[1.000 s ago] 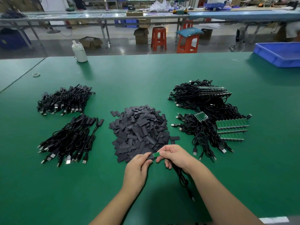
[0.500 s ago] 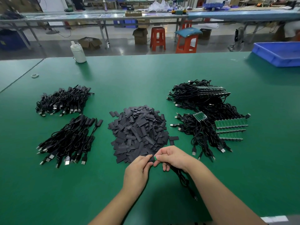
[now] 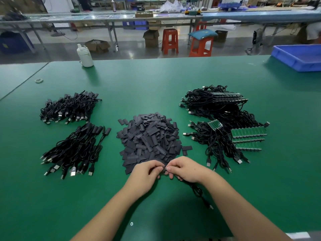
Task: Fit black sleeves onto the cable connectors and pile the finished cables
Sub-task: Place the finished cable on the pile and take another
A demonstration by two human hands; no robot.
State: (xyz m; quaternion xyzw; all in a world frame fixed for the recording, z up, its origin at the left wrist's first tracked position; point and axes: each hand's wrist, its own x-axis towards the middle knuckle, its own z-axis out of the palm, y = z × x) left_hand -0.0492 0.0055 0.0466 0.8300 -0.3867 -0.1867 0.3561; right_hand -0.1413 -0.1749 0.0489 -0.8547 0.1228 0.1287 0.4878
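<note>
A heap of flat black sleeves (image 3: 149,138) lies in the middle of the green table (image 3: 156,84). At its near edge my left hand (image 3: 145,176) pinches a black sleeve, and my right hand (image 3: 185,169) holds a cable's connector end against it; the fingertips meet. The held cable (image 3: 198,192) trails toward me under my right wrist. Bare cables with green circuit boards (image 3: 248,134) are piled at the right. Two piles of sleeved cables lie at the left, a near pile (image 3: 76,150) and a far pile (image 3: 69,106).
A white bottle (image 3: 85,56) stands at the table's far edge. A blue tray (image 3: 298,56) sits at the far right corner. A small ring (image 3: 38,80) lies far left. Stools and benches stand beyond the table.
The green board end visible between my fingers a second ago is now hidden inside the sleeve as my hands have closed together.
</note>
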